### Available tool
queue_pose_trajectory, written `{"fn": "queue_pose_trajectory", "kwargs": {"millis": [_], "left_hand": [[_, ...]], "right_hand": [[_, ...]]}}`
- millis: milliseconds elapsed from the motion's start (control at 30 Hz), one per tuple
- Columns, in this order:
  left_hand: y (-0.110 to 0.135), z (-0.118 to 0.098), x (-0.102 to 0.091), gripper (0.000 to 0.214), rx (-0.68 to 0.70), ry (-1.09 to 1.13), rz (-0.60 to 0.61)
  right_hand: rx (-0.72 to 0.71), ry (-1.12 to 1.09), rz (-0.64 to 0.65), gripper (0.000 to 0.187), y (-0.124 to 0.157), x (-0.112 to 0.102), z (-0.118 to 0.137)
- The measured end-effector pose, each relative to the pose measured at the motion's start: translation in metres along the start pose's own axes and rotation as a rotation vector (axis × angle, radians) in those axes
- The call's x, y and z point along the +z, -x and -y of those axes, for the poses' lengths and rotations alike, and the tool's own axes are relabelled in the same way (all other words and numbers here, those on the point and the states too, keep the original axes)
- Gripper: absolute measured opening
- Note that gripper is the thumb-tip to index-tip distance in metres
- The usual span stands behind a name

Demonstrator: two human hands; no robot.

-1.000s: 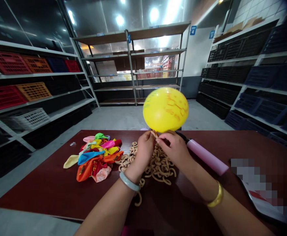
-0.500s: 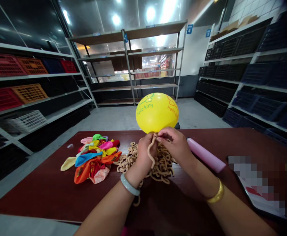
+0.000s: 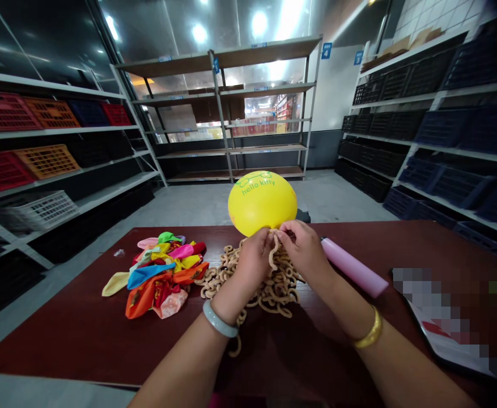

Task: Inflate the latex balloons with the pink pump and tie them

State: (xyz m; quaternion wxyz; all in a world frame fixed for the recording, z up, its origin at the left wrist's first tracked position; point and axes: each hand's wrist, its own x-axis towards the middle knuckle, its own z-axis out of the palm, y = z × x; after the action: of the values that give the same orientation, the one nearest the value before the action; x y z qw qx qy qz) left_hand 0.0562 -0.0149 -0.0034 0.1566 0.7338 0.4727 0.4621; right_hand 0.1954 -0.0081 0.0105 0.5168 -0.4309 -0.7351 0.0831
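Note:
An inflated yellow balloon point(image 3: 262, 205) with green "hello kitty" print sits above my hands, its neck end down at my fingers. My left hand point(image 3: 254, 252) is closed around the neck end. With thumb and fingers pinched, my right hand point(image 3: 301, 245) grips a soft tan cord point(image 3: 275, 254) right beside the neck; one end of it dangles between the hands. Fingers hide the neck and how the cord runs round it. Beneath the hands lies a pile of short curled tan cords point(image 3: 280, 294) on the dark red table point(image 3: 82, 334).
Several uninflated balloons point(image 3: 158, 275) in mixed colours lie left of the cords. To the right are a pink cylinder point(image 3: 354, 266) and a flat, blurred-out device point(image 3: 444, 323). Shelves with crates point(image 3: 46, 161) line the left side, and dark crates point(image 3: 456, 133) the right.
The balloon has dropped slightly, moved left and turned, so its orange print has mostly gone from view. My hands have drawn closer together, and the dangling cord end looks shorter.

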Motion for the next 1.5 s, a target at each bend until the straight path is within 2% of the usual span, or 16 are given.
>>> {"fn": "queue_pose_trajectory", "kwargs": {"millis": [133,300,433,567,667,767,867,967,1067,1167,1300,1400,1500], "left_hand": [[-0.002,-0.001,-0.003,0.020,0.062,0.002,0.028],[-0.004,0.001,-0.009,0.015,0.129,0.059,0.123],[-0.003,0.003,-0.008,0.014,0.084,0.078,0.083],[-0.001,0.003,-0.004,0.020,-0.059,0.275,0.009],[0.000,0.002,-0.002,0.020,-0.125,0.400,-0.023],[0.002,0.002,0.000,0.016,-0.124,0.420,-0.045],[0.003,0.001,0.001,0.016,-0.073,0.400,-0.049],[0.005,0.000,0.001,0.018,-0.013,0.357,-0.059],[0.006,0.002,0.001,0.017,0.017,0.231,-0.074],[0.007,0.006,0.002,0.018,0.027,0.125,-0.078],[0.007,0.009,0.003,0.021,0.028,0.036,-0.098],[0.006,0.007,0.002,0.019,0.040,0.013,-0.102],[0.005,0.003,0.003,0.014,0.026,0.014,-0.098]], "right_hand": [[0.029,-0.012,-0.033,0.013,0.002,0.002,-0.001],[0.095,-0.051,-0.028,0.015,0.002,0.005,-0.005],[0.111,-0.129,-0.006,0.013,0.001,0.003,-0.005],[-0.009,-0.140,0.004,0.008,0.000,-0.004,0.001],[-0.141,-0.017,0.010,0.009,0.003,-0.006,0.007],[-0.222,0.069,0.017,0.012,0.006,-0.004,0.009],[-0.239,0.003,0.010,0.014,0.005,-0.003,0.008],[-0.164,-0.097,-0.006,0.009,0.002,-0.005,0.007],[-0.084,-0.192,0.042,0.010,-0.001,-0.008,0.005],[-0.068,-0.260,0.090,0.010,-0.003,-0.010,0.004],[-0.010,-0.306,0.093,0.007,-0.002,-0.010,0.004],[0.107,-0.401,0.052,0.008,0.000,-0.007,0.005],[0.302,-0.585,0.017,0.012,0.004,0.000,0.003]]}}
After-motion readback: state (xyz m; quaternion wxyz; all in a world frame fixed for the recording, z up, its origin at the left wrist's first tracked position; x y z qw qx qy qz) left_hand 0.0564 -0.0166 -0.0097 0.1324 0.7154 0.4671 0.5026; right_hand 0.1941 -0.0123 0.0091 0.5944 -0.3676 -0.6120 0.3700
